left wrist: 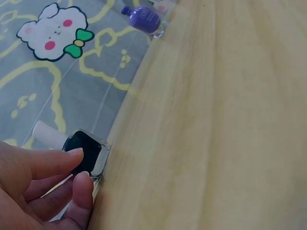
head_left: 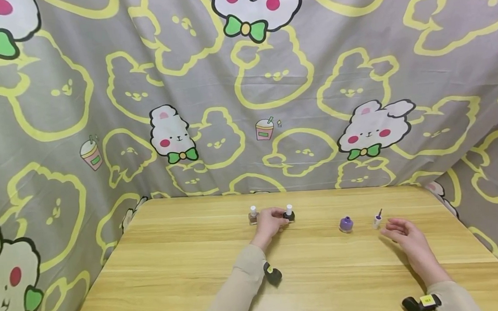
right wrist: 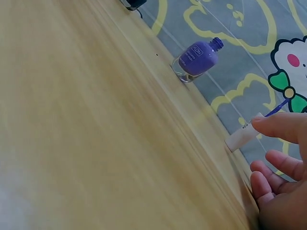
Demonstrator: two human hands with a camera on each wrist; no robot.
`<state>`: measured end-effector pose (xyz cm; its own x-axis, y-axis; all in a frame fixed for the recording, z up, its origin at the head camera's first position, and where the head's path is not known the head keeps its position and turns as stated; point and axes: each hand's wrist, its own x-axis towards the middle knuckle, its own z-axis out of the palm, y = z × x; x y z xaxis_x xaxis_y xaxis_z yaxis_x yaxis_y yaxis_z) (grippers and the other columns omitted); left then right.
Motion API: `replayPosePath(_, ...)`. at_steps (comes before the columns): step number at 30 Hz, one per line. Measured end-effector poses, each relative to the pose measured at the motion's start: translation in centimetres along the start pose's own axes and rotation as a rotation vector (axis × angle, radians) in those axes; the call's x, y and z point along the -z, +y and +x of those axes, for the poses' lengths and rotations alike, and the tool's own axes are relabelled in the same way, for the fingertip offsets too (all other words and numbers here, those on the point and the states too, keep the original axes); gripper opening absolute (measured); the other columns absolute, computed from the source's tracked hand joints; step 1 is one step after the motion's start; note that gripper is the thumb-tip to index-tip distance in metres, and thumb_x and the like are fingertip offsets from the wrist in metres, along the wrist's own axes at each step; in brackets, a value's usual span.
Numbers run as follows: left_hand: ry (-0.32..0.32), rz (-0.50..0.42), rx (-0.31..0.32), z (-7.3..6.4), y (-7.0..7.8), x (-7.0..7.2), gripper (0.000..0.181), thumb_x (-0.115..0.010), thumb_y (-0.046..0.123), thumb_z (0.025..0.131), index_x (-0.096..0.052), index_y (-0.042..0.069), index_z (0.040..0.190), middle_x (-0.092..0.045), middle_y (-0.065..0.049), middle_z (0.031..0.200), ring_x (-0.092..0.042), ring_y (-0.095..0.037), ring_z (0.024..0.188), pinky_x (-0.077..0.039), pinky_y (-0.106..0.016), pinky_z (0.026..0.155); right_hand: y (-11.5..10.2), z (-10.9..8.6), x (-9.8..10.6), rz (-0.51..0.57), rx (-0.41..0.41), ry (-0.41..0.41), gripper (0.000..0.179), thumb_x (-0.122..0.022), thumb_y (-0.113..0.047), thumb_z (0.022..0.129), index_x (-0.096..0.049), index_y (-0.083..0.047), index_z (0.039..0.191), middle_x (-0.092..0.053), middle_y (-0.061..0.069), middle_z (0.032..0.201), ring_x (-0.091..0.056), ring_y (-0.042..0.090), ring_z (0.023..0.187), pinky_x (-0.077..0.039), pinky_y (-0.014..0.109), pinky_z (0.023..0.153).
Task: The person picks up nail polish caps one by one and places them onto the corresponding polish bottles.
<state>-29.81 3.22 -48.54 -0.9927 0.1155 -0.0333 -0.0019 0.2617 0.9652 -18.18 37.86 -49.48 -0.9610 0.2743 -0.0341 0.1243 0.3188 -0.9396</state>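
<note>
My left hand [head_left: 271,224] grips the lower body of a black nail polish bottle [left wrist: 81,148] with a white cap, which stands upright on the table. Its fingertips lie against the dark glass. At the right, an uncapped purple nail polish bottle [right wrist: 196,61] stands with its threaded neck bare. Beside it the white brush cap [head_left: 377,221] is upside down on its top, the purple-coated brush [right wrist: 278,108] pointing up. My right hand [head_left: 406,238] is just right of this cap, fingers loosely bent and parted, holding nothing. In the right wrist view a fingertip overlaps the cap.
A brownish nail polish bottle [head_left: 253,216] with a white cap stands just left of my left hand. The wooden table [head_left: 186,256] ends at a patterned grey curtain [head_left: 290,119] at the back and sides. Black wrist devices sit on both sleeves.
</note>
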Motion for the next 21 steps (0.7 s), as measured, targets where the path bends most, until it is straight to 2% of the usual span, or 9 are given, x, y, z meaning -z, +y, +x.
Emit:
replayPosePath(7, 0.005, 0.010, 0.019, 0.3, -0.1, -0.1, 0.029, -0.072, -0.006, 0.080, -0.072, 0.001, 0.108, -0.073, -0.014, 0.103, -0.057, -0.011, 0.058, -0.049, -0.018, 0.047, -0.2, 0.5, -0.2, -0.098, -0.026, -0.005, 0.072, -0.067, -0.034, 0.092, -0.035, 0.007, 0.141, -0.051, -0.029, 0.095, -0.046, -0.018, 0.084, -0.044, 0.008, 0.075)
replayPosePath(14, 0.007, 0.013, 0.009, 0.2, 0.1, -0.1, 0.034, -0.070, -0.008, 0.081, -0.070, 0.001, 0.114, -0.072, -0.017, 0.108, -0.055, -0.009, 0.055, -0.047, -0.019, 0.044, -0.2, 0.9, -0.5, -0.119, -0.037, 0.015, 0.067, -0.068, -0.034, 0.091, -0.041, 0.005, 0.138, -0.053, -0.029, 0.094, -0.046, -0.016, 0.083, -0.045, 0.012, 0.073)
replayPosePath(18, 0.002, 0.010, 0.007, 0.0, 0.4, -0.1, 0.041, -0.070, -0.007, 0.080, -0.066, 0.001, 0.120, -0.069, -0.019, 0.116, -0.061, -0.013, 0.065, -0.053, -0.023, 0.052, -0.1, 1.1, -0.5, -0.114, -0.030, 0.015, 0.065, -0.068, -0.034, 0.091, -0.043, 0.005, 0.136, -0.052, -0.033, 0.090, -0.047, -0.016, 0.083, -0.044, 0.012, 0.073)
replayPosePath(21, -0.001, 0.047, -0.006, -0.3, 0.5, -0.2, 0.045, -0.072, -0.003, 0.080, -0.063, 0.001, 0.124, -0.065, -0.019, 0.121, -0.066, -0.021, 0.088, -0.058, -0.030, 0.071, -0.1, 1.1, -0.5, -0.114, -0.019, 0.011, 0.065, -0.068, -0.035, 0.092, -0.043, 0.004, 0.138, -0.051, -0.036, 0.089, -0.046, -0.018, 0.084, -0.043, 0.010, 0.074)
